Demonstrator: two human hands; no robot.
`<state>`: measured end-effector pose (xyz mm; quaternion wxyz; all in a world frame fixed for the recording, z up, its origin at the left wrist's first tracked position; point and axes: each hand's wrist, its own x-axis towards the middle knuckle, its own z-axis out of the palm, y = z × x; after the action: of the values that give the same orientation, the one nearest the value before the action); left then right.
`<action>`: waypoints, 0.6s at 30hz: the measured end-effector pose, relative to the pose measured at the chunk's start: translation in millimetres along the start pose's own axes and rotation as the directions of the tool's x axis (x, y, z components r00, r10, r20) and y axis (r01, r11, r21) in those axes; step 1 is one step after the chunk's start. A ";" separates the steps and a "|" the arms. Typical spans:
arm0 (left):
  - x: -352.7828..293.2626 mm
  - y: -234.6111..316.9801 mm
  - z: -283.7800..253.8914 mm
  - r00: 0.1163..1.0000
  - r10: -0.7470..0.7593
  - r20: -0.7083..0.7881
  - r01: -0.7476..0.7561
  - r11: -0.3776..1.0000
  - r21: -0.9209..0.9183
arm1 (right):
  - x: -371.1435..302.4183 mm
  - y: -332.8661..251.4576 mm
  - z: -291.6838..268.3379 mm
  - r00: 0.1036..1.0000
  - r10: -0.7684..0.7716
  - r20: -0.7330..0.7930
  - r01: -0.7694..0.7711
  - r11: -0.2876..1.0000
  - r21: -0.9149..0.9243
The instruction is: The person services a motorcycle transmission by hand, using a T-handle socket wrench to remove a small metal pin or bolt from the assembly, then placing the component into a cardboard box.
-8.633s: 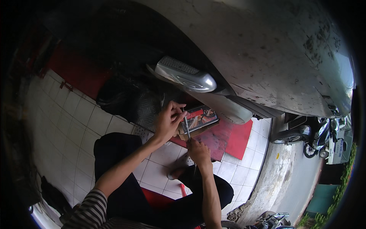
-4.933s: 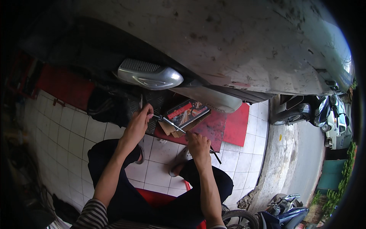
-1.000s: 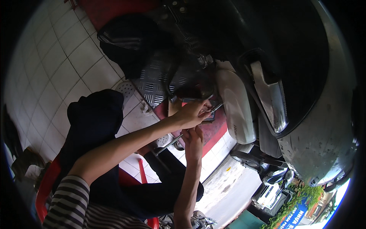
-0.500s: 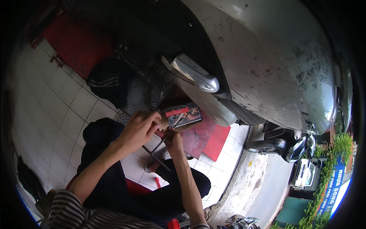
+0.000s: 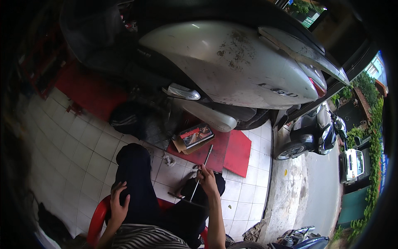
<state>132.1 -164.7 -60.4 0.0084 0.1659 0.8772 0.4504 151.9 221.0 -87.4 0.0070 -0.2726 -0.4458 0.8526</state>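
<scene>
My right hand (image 5: 208, 182) is closed around the shaft of a metal T-handle socket wrench (image 5: 209, 154). The socket end points up and away from me; the crossbar is low over my lap. My left hand (image 5: 119, 202) lies on my left thigh with nothing in it, fingers loosely stretched. Beyond the wrench, a printed box (image 5: 198, 136) sits in an open cardboard carton (image 5: 181, 146) on a red platform (image 5: 215, 155). Above that stands a silver-grey scooter (image 5: 207, 50), its side panel scuffed, with a silver footrest (image 5: 183, 92) folded against it.
I sit on a red plastic stool (image 5: 96, 224) over white floor tiles (image 5: 244, 199). A dark bag-like bundle (image 5: 124, 115) lies left of the carton, and crumpled white paper (image 5: 169, 160) is on the floor. At right, another scooter (image 5: 309, 137) and a white car (image 5: 353, 162) stand by the road.
My hands have parted: the left has dropped back to my thigh, while the right has drawn back and right with the wrench. The view has lifted, showing more of the scooter.
</scene>
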 end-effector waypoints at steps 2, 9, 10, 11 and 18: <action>-20.7 -6.4 -11.4 0.995 -0.097 0.012 0.097 0.993 -0.073 | -19.7 -2.1 -7.8 0.999 -0.024 0.034 0.025 0.999 -0.038; -119.9 -20.8 -53.0 0.976 0.010 0.217 -0.058 0.974 0.218 | -19.6 5.6 -26.0 0.981 -0.018 0.192 0.024 0.999 -0.027; -148.9 -45.9 -63.0 0.960 -0.036 0.278 -0.020 0.980 0.196 | -20.0 4.9 -26.5 0.983 -0.021 0.185 0.027 0.999 -0.026; -178.1 -70.3 -73.0 0.938 -0.083 0.336 0.022 0.983 0.180 | -19.2 4.8 -26.0 0.981 -0.036 0.191 0.038 0.999 -0.009; -95.5 15.2 3.2 0.808 -0.178 0.562 0.134 0.984 0.118 | -12.5 2.8 -23.4 0.967 -0.024 0.252 0.026 1.000 -0.005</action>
<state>227.2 -182.5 -63.0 0.3014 0.2207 0.8608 0.3457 174.2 233.8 -94.5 -0.0402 -0.1565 -0.4500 0.8783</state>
